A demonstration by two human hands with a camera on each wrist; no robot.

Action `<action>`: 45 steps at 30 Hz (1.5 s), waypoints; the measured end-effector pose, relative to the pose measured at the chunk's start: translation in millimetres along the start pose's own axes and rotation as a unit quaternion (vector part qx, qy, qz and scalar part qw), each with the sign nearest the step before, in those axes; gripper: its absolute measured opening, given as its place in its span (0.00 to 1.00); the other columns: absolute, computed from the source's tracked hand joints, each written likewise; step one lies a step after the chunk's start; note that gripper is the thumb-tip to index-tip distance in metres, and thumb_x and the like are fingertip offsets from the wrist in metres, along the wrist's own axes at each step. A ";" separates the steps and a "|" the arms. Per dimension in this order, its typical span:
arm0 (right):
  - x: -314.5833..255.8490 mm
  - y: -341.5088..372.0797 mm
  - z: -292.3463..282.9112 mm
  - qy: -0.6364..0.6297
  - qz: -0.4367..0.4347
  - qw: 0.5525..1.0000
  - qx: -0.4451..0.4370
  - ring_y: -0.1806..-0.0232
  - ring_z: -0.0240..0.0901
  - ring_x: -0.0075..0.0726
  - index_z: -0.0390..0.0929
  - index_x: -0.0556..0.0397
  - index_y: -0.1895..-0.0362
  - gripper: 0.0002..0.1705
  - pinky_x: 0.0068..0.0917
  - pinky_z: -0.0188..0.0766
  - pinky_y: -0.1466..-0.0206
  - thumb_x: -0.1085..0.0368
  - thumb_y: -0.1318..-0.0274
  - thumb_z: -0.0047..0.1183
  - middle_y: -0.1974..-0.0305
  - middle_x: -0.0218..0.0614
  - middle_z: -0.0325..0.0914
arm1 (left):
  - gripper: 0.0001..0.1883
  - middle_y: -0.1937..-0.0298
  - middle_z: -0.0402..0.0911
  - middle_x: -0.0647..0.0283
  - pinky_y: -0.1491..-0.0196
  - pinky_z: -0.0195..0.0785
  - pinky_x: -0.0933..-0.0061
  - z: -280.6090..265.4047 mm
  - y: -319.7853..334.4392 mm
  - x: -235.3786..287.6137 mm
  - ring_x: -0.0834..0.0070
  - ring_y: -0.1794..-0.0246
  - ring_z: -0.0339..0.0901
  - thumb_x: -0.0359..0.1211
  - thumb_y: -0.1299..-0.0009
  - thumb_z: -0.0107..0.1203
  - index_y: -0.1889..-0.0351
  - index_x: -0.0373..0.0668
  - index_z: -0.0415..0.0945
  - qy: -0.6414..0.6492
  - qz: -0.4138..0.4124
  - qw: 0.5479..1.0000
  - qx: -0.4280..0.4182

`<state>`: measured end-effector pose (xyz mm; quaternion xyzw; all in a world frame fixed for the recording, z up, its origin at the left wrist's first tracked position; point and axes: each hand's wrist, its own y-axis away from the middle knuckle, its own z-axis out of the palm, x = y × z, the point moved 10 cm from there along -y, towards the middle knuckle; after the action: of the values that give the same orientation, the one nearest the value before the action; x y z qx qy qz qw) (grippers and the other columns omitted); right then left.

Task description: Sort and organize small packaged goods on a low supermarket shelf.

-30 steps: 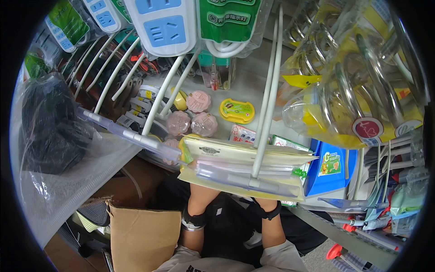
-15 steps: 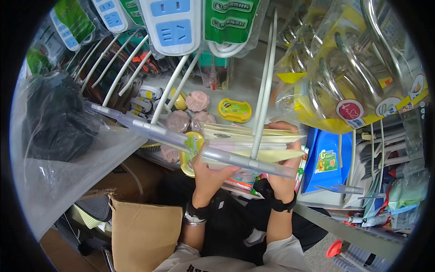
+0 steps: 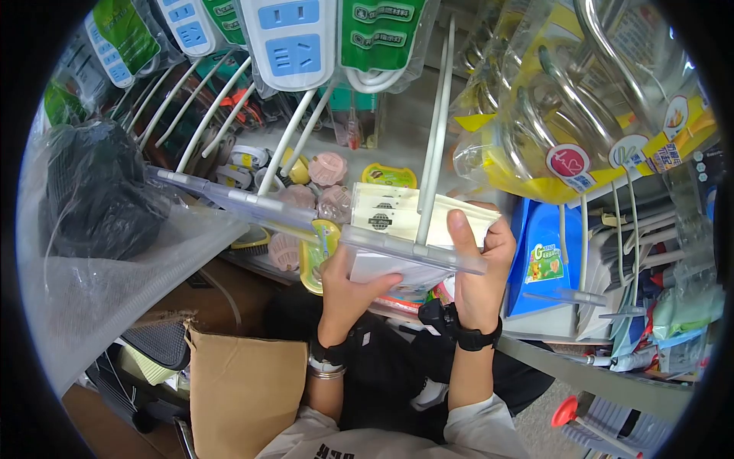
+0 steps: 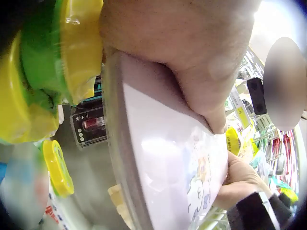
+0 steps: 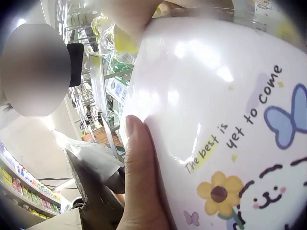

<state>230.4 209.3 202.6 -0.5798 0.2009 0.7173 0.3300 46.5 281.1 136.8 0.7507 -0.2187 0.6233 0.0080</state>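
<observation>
Probably light, bendy and slick, I judge remotely: glossy white-and-cream printed stack (image 3: 372, 208) lies between both hands, beside a white metal rod (image 3: 429, 176). Fingers of left hand (image 3: 345, 294) and right hand (image 3: 487, 264) pinch opposite edges, sensible holds. Clear-and-yellow plastic bag (image 3: 527, 189) contains curved shiny metal tubes (image 3: 572, 97).

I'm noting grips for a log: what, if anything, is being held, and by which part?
A flat glossy white item with cartoon print, held near its opposite side edges: left hand at one, right hand at the other.
</observation>
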 end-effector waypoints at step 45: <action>16.3 48.4 -17.1 0.160 -0.173 0.931 -0.278 0.55 0.77 0.36 0.80 0.57 0.63 0.17 0.29 0.72 0.50 0.76 0.62 0.68 0.61 0.38 0.81 | 0.15 0.53 0.75 0.55 0.45 0.66 0.69 36.1 30.2 -3.0 0.70 0.50 0.73 0.28 0.39 0.64 0.59 0.39 0.68 0.274 0.106 0.953 -0.079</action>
<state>206.4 167.8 178.1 -0.7813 -0.0600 0.5740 0.2376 69.6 244.5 118.1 0.5204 -0.3345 0.7833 0.0608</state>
